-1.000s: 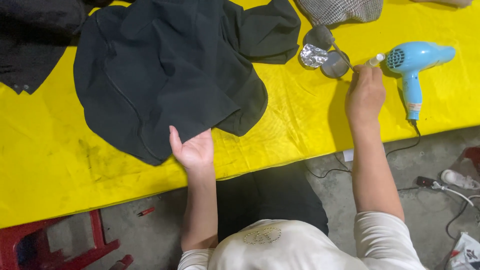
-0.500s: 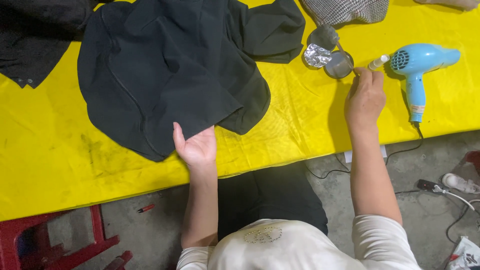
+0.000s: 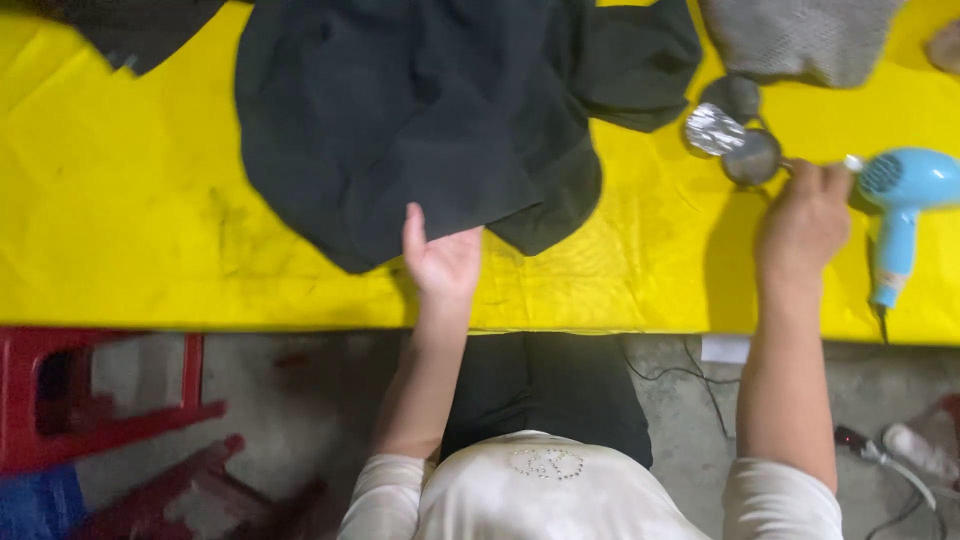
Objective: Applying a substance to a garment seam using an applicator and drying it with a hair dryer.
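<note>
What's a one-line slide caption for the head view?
Left hand under the dark garment's hem on a yellow table; right hand at a small strainer beside a blue hairdryer.
</note>
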